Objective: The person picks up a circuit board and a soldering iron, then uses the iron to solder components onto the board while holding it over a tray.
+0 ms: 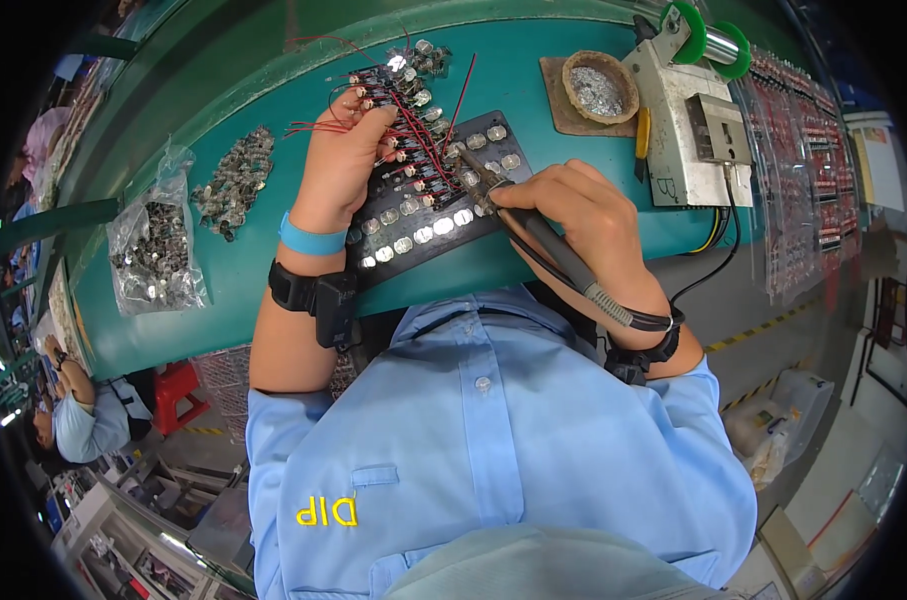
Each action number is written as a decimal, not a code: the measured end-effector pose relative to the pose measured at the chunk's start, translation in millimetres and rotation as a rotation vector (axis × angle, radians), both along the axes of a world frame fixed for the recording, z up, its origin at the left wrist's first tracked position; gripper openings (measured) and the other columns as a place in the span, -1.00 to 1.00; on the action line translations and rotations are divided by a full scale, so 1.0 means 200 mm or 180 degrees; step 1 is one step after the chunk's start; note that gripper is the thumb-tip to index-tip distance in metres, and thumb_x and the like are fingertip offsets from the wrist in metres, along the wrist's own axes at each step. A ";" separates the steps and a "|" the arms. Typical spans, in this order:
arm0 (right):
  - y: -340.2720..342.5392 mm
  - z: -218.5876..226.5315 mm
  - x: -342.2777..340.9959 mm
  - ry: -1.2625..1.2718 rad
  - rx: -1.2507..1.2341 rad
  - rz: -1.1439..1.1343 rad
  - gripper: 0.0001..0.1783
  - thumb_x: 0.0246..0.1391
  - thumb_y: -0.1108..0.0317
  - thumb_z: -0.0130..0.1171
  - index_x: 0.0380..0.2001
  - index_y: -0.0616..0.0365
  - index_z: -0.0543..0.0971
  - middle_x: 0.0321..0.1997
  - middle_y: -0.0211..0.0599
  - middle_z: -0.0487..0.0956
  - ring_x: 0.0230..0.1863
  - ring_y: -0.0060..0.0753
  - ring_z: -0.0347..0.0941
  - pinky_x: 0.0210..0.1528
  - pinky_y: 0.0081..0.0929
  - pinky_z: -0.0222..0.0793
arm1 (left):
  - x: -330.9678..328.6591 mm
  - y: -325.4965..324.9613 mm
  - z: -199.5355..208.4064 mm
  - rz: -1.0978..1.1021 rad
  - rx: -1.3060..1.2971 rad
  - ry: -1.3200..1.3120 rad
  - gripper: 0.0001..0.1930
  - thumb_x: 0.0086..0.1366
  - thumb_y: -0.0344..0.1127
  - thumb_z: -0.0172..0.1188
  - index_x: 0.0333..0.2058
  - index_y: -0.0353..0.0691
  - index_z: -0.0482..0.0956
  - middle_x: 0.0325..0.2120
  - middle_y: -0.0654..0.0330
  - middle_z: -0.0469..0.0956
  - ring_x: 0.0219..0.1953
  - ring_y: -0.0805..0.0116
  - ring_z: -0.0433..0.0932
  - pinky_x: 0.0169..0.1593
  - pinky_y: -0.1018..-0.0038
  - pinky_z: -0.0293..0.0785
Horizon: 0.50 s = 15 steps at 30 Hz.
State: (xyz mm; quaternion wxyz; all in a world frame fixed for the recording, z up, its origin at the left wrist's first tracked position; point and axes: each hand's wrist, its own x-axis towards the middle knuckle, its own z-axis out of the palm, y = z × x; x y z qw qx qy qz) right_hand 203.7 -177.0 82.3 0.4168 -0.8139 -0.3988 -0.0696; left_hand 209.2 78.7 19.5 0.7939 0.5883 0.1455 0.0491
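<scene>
left hand (338,165) fingers pinched forward, right hand (573,215) curled, wrists bent

A light-blue short-sleeved shirt (493,440) with yellow lettering, a blue wristband (311,240), and black wrist straps (308,292).

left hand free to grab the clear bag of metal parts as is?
Probably not at once. The left hand is pressed on the black tray among red-wired parts. The bag lies to its left on bare green bench, nothing between, but the hand must let go first.
</scene>
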 end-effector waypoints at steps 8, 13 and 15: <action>0.00 0.01 0.00 0.0055 -0.0040 -0.0049 -0.71 -0.23 0.62 0.37 -0.34 0.13 0.64 -0.45 -0.29 0.57 -0.42 -0.22 0.46 -0.36 -0.41 0.34 | 0.00 -0.01 0.01 0.0022 -0.0041 0.0024 -0.92 0.22 -0.49 0.20 -0.32 -0.20 0.51 -0.55 0.35 0.49 -0.61 0.59 0.43 -0.50 0.59 0.46; -0.02 0.04 0.00 0.0080 -0.0027 -0.0081 -0.70 -0.21 0.63 0.34 -0.32 0.14 0.64 -0.42 -0.30 0.59 -0.42 -0.25 0.46 -0.37 -0.43 0.33 | 0.00 -0.01 0.01 -0.0005 -0.0032 -0.0020 -0.91 0.21 -0.50 0.20 -0.31 -0.20 0.52 -0.54 0.34 0.49 -0.60 0.60 0.43 -0.51 0.59 0.45; -0.04 0.04 0.01 0.0082 0.0008 -0.0093 -0.70 -0.20 0.64 0.33 -0.31 0.14 0.64 -0.41 -0.30 0.60 -0.41 -0.26 0.46 -0.37 -0.44 0.33 | 0.00 0.00 0.00 -0.0020 -0.0015 -0.0035 -0.91 0.21 -0.50 0.20 -0.30 -0.20 0.52 -0.54 0.34 0.50 -0.60 0.60 0.43 -0.52 0.59 0.45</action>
